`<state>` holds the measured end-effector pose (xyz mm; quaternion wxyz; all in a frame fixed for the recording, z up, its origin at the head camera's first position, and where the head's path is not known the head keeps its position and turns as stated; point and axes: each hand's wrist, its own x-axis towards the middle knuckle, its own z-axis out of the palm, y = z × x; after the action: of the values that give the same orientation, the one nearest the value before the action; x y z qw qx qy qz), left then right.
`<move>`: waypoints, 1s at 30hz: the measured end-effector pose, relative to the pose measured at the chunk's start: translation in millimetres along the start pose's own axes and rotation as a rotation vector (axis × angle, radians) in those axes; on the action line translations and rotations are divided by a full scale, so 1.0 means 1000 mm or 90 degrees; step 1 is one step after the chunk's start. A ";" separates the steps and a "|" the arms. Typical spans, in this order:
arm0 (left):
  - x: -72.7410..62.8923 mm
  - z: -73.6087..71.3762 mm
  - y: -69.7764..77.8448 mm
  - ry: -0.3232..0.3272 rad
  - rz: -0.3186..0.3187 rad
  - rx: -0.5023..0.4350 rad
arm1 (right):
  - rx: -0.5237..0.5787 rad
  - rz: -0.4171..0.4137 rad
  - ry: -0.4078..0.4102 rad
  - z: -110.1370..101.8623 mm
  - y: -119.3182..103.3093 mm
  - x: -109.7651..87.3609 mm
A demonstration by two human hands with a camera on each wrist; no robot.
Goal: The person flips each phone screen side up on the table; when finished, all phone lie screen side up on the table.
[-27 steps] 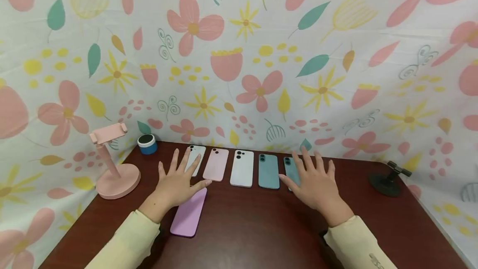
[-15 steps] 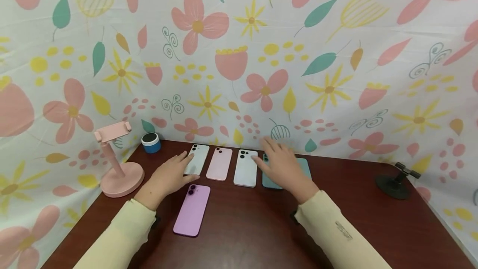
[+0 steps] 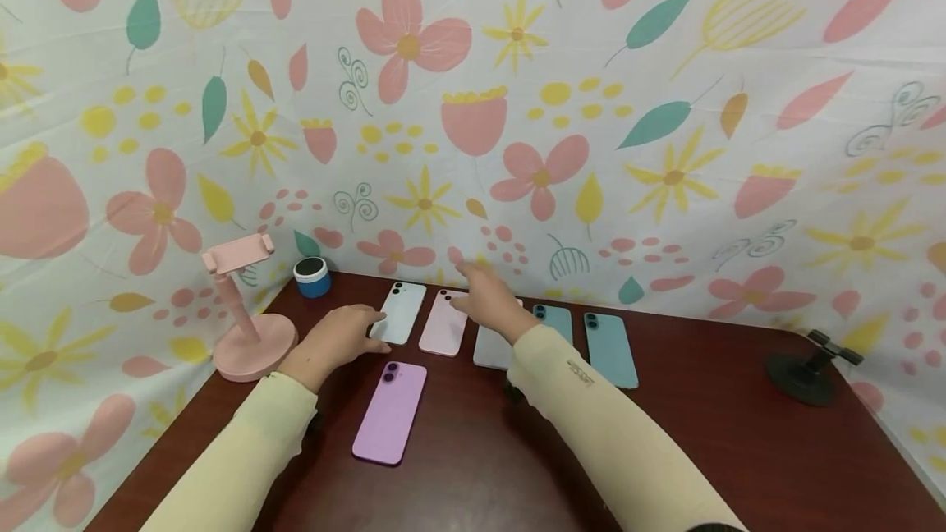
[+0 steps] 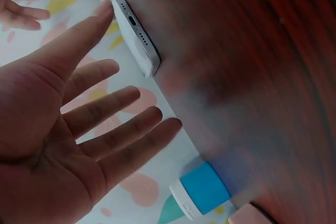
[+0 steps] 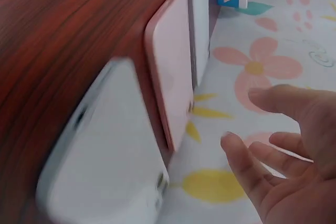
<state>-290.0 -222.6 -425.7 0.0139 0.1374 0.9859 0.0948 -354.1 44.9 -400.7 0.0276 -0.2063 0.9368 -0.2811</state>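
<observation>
My left hand (image 3: 338, 338) is beside the leftmost white phone (image 3: 401, 315), its thumb and fingertips close to the phone's near left edge. In the left wrist view those fingers (image 4: 113, 114) are spread and hold nothing. My right hand (image 3: 488, 302) hovers over the row, near the top of the pink phone (image 3: 442, 333), with thumb and fingers apart and nothing between them. Beneath my right wrist lies a second white phone (image 3: 491, 350), partly hidden. Two teal phones (image 3: 612, 355) lie farther right. A purple phone (image 3: 390, 417) lies nearer me, back up.
A pink phone stand (image 3: 254, 343) stands at the left, with a blue and white round jar (image 3: 313, 277) behind it. At the right is a small black stand (image 3: 805, 372). A floral cloth (image 3: 547, 105) hangs along the table's back edge.
My right hand has swept left from the rightmost teal phone to above the pink phone, uncovering the teal phones. My left hand has drawn back slightly, exposing the purple phone and leftmost white phone.
</observation>
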 end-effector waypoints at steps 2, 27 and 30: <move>0.004 0.000 0.002 -0.002 0.002 -0.004 | 0.023 0.006 0.001 0.005 -0.001 0.010; 0.018 0.009 0.001 -0.005 0.016 0.030 | -0.106 0.013 -0.029 0.057 -0.029 0.066; 0.019 0.010 0.002 -0.011 0.025 0.046 | -0.137 0.013 -0.027 0.063 -0.022 0.076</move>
<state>-307.4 -214.0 -435.1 0.0158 0.1580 0.9856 0.0583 -405.3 -34.9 -437.4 0.0281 -0.2043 0.9629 -0.1743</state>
